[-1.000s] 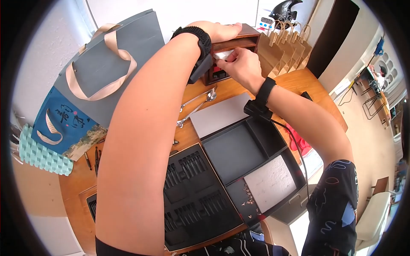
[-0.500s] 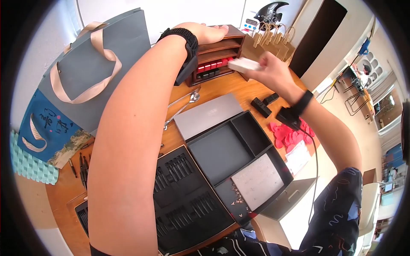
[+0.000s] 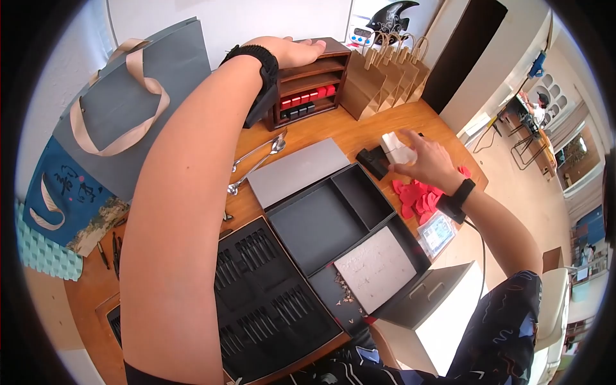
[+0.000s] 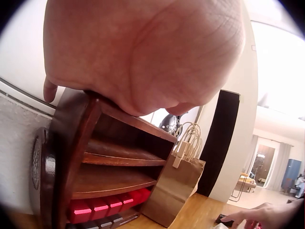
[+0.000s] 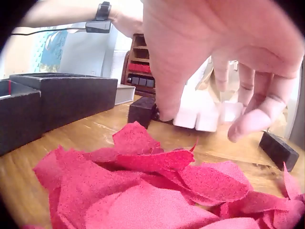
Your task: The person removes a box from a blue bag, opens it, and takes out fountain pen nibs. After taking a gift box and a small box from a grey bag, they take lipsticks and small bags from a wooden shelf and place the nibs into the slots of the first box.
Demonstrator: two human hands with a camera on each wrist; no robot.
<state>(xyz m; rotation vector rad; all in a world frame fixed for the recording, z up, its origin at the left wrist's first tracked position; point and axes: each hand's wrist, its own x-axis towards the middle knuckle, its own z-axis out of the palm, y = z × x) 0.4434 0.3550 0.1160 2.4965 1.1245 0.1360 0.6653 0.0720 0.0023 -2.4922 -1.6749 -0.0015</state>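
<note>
My left hand (image 3: 292,52) lies flat on top of a small dark wooden shelf (image 4: 121,174); its palm fills the upper left wrist view. Red blocks (image 3: 308,97) and black blocks (image 3: 299,111) line the shelf's lower tiers, while the upper tiers hold nothing. On the table at the right, my right hand (image 3: 428,160) spreads its thumb and fingers around small white blocks (image 3: 396,149). In the right wrist view the thumb is right at the white blocks (image 5: 198,114), with the other fingertips apart from them. Black blocks (image 3: 372,163) stand close beside them.
Red petal-shaped pieces (image 3: 418,197) lie near my right wrist. A black divided box (image 3: 321,218) and a black tray of slim tools (image 3: 269,301) fill the front. Metal spoons (image 3: 260,160) lie behind. Brown paper bags (image 3: 378,86) stand beside the shelf, a grey bag (image 3: 173,70) at left.
My right hand has taken the white blocks out of the shelf and carried them down and right to the table, where its fingers have spread. The left hand has stayed on the shelf top.
</note>
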